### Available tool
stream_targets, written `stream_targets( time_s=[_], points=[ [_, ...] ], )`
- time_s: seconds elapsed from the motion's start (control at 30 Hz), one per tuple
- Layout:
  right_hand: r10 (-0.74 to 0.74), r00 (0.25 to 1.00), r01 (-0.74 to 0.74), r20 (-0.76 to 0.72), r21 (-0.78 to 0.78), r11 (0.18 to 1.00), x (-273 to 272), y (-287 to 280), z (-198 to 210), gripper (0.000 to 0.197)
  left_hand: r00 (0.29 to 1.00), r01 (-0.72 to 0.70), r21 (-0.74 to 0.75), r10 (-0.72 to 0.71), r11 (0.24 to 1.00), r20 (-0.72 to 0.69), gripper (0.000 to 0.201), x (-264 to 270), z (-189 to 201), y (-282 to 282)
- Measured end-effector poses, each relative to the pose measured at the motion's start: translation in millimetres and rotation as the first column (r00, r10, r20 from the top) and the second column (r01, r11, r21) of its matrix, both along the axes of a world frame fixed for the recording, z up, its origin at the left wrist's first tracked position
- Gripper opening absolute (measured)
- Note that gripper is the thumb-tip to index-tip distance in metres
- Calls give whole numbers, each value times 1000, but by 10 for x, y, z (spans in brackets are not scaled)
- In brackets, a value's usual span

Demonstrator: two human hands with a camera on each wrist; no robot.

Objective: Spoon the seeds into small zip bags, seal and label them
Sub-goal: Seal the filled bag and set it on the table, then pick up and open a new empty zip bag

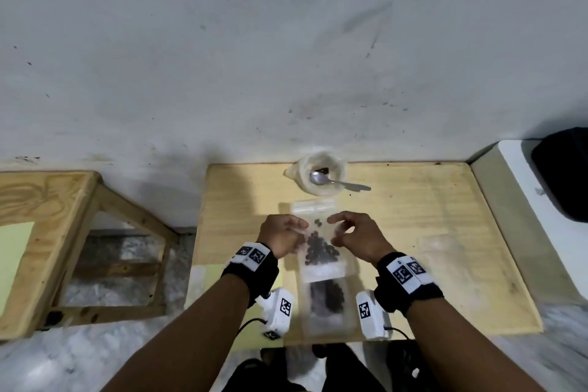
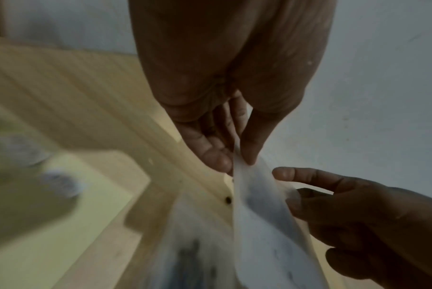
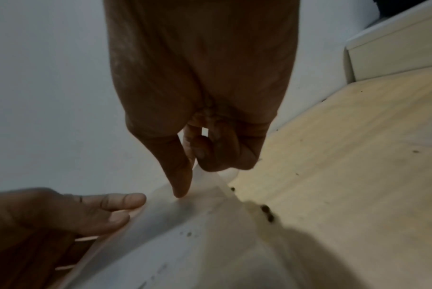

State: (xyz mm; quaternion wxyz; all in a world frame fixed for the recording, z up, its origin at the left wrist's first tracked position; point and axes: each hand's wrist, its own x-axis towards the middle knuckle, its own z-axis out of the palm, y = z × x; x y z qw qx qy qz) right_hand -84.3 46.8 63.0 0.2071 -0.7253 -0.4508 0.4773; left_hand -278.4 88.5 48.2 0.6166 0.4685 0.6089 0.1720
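Observation:
A small clear zip bag (image 1: 318, 247) with dark seeds in its lower part hangs over the wooden table (image 1: 429, 216). My left hand (image 1: 299, 229) pinches its left top edge between thumb and fingers. My right hand (image 1: 337, 229) pinches the right top edge. The left wrist view shows the bag (image 2: 259, 205) between my left hand (image 2: 237, 158) and my right hand (image 2: 291, 187). In the right wrist view my right hand (image 3: 195, 176) pinches the bag (image 3: 185, 224). A pale bowl (image 1: 337, 169) at the table's back edge holds a metal spoon (image 1: 337, 183).
A second bag of dark seeds (image 1: 327, 299) lies near the table's front edge. A clear zip strip (image 1: 313, 205) shows beyond my hands. Loose seeds (image 3: 265, 209) lie on the table. A wooden stool (image 1: 63, 232) stands left, a white ledge (image 1: 541, 200) right.

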Motion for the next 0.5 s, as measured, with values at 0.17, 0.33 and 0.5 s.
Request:
stream_targets(
  time_s=[0.17, 0.33, 0.5],
  points=[
    [91, 986, -68, 141, -158, 985, -115, -519, -331, 47, 996, 68, -154, -77, 986, -52, 25, -57, -262, -438],
    [161, 962, -130, 219, -151, 980, -248, -836, -540, 42, 991, 62, -218, -86, 974, -101, 24, -115, -450, -706],
    [173, 956, -150, 238, -110, 982, -255, -901, -603, 56, 963, 72, -50, -83, 996, -255, 7, -91, -484, -754]
  ],
)
